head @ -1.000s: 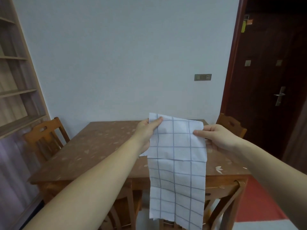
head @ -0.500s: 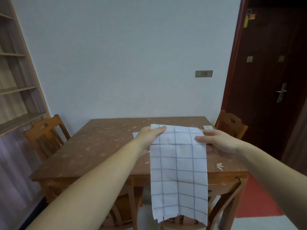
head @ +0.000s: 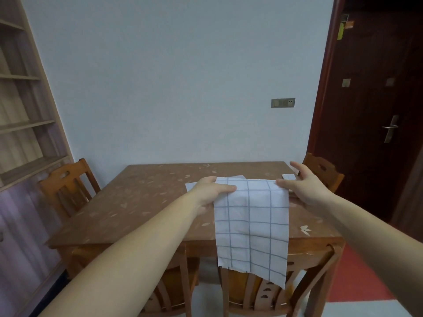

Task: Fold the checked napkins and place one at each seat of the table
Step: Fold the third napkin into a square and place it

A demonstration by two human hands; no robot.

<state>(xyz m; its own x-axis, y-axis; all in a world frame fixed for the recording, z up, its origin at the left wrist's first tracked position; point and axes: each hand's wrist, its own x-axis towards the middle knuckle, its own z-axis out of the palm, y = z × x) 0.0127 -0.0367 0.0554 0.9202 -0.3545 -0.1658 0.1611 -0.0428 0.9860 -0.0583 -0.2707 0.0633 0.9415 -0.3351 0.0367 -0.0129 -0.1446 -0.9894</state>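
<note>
Left hand [head: 211, 191] closed on top left corner of checked napkin [head: 251, 225]. Napkin held up over counter [head: 137, 202], lower half hanging past near edge. Right hand [head: 304, 188] pinching top right corner, other fingers spread.

The hanging napkin [head: 251, 227] hides another napkin [head: 191, 186] and the near chair's [head: 258, 291] back.

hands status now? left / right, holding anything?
Left hand: closed on the checked napkin's top left corner.
Right hand: thumb pinches the top right corner, other fingers spread open.
</note>
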